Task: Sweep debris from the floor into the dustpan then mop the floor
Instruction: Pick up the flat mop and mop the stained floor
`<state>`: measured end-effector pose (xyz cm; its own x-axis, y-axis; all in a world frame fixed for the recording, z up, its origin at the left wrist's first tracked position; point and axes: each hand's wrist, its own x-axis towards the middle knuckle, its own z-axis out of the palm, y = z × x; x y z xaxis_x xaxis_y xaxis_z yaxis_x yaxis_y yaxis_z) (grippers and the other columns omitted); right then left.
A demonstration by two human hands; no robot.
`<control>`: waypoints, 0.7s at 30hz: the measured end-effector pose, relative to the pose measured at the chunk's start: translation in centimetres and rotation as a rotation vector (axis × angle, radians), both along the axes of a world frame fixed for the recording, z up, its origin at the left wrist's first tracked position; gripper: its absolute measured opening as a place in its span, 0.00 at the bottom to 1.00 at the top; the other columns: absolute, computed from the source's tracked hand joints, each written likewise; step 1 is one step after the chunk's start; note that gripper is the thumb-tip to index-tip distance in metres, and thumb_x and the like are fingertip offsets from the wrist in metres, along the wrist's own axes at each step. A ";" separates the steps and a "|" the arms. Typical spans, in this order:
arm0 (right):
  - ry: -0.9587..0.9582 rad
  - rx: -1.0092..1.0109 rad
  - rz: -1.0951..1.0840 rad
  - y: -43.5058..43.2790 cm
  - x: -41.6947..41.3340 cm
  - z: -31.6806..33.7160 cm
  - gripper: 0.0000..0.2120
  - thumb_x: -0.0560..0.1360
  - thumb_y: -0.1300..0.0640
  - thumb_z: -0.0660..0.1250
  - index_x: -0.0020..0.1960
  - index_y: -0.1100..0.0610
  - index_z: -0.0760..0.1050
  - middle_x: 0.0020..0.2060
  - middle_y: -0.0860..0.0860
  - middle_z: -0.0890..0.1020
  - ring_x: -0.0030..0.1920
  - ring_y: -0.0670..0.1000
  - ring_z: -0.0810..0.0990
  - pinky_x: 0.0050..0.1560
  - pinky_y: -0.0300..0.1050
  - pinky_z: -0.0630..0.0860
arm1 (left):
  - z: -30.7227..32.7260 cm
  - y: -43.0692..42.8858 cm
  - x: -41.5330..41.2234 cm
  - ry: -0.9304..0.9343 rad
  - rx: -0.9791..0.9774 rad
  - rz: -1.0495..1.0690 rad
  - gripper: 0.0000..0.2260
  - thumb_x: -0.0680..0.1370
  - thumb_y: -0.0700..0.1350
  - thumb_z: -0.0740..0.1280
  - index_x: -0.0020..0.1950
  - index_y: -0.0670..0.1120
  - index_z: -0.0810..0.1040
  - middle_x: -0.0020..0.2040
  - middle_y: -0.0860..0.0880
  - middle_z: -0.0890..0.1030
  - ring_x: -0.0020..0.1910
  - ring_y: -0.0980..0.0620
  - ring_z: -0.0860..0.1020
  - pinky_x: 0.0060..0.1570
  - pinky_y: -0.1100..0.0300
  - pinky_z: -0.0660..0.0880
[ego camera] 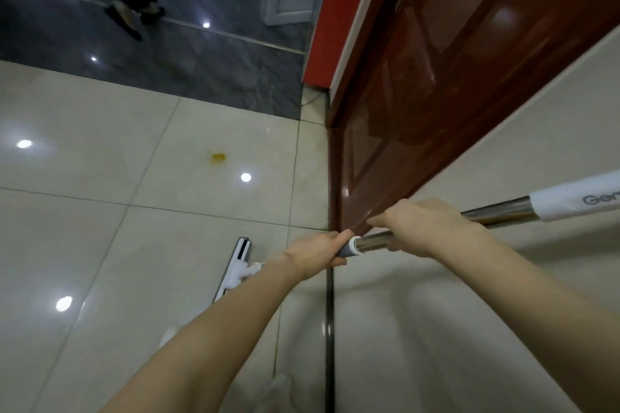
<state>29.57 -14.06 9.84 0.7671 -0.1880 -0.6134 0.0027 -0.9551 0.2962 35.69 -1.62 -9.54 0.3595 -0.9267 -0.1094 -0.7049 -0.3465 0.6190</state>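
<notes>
Mop head [236,265]: flat, white, lying on glossy cream tiles [84,228] left of the red-brown door [436,94].
Pole [496,214]: shiny steel with a white sleeve [577,199], crossing the door's foot.
Left hand [322,250]: fingers curled round the grey collar [350,248] at the door's corner.
Right hand [422,228]: fingers wrapped round bare steel.
Around: yellow stain [217,156] left of the door.

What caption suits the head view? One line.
Left hand and right hand grip the mop handle beside a red door; orange stain ahead.
</notes>
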 end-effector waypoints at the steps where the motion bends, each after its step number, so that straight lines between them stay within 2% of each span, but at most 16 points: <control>1: 0.005 0.025 -0.046 0.3 0.8 -0.4 0.18 0.77 0.52 0.63 0.66 0.40 0.72 0.58 0.50 0.80 0.56 0.55 0.80 0.46 0.47 0.73 | -0.1 0.4 1.4 -0.031 0.030 -0.025 0.14 0.79 0.51 0.64 0.61 0.50 0.63 0.53 0.43 0.78 0.47 0.44 0.77 0.45 0.49 0.76; 4: 0.021 0.111 -0.205 1.7 3.4 -2.5 0.13 0.77 0.52 0.63 0.60 0.40 0.76 0.52 0.49 0.81 0.51 0.55 0.81 0.45 0.47 0.75 | -0.9 1.7 5.8 -0.100 0.119 -0.116 0.15 0.79 0.50 0.63 0.64 0.50 0.64 0.56 0.43 0.77 0.50 0.43 0.78 0.48 0.47 0.76; 7: 0.033 0.183 -0.363 4.0 5.5 -4.8 0.10 0.79 0.52 0.61 0.55 0.43 0.77 0.46 0.50 0.81 0.47 0.53 0.80 0.50 0.49 0.78 | -2.1 3.5 10.0 -0.123 0.122 -0.187 0.15 0.80 0.49 0.63 0.65 0.52 0.65 0.56 0.45 0.77 0.52 0.46 0.77 0.48 0.52 0.75; 9: -0.018 0.218 -0.442 5.8 6.7 -6.6 0.10 0.79 0.52 0.59 0.56 0.45 0.77 0.46 0.50 0.81 0.47 0.53 0.80 0.51 0.50 0.78 | -3.2 4.8 12.6 -0.151 0.151 -0.241 0.16 0.80 0.47 0.62 0.66 0.52 0.64 0.56 0.46 0.76 0.53 0.46 0.76 0.49 0.51 0.75; 13: -0.115 0.288 -0.596 10.0 8.6 -10.1 0.10 0.81 0.52 0.58 0.56 0.47 0.77 0.45 0.50 0.80 0.42 0.51 0.78 0.42 0.44 0.74 | -5.6 7.3 17.1 -0.203 0.180 -0.358 0.14 0.80 0.45 0.62 0.64 0.50 0.64 0.54 0.45 0.75 0.52 0.46 0.75 0.49 0.48 0.77; 18: -0.175 0.371 -0.790 14.3 11.2 -14.3 0.09 0.81 0.54 0.59 0.57 0.50 0.75 0.46 0.52 0.80 0.45 0.53 0.79 0.45 0.44 0.77 | -9.2 9.5 20.8 -0.274 0.185 -0.427 0.13 0.80 0.44 0.62 0.64 0.48 0.65 0.53 0.44 0.75 0.50 0.45 0.76 0.44 0.48 0.77; 21: -0.168 0.418 -0.872 16.4 12.4 -16.4 0.08 0.80 0.55 0.59 0.56 0.52 0.75 0.45 0.52 0.80 0.45 0.53 0.80 0.48 0.48 0.79 | -11.7 10.7 21.7 -0.296 0.185 -0.461 0.14 0.81 0.43 0.61 0.66 0.47 0.66 0.55 0.44 0.75 0.52 0.44 0.76 0.41 0.54 0.71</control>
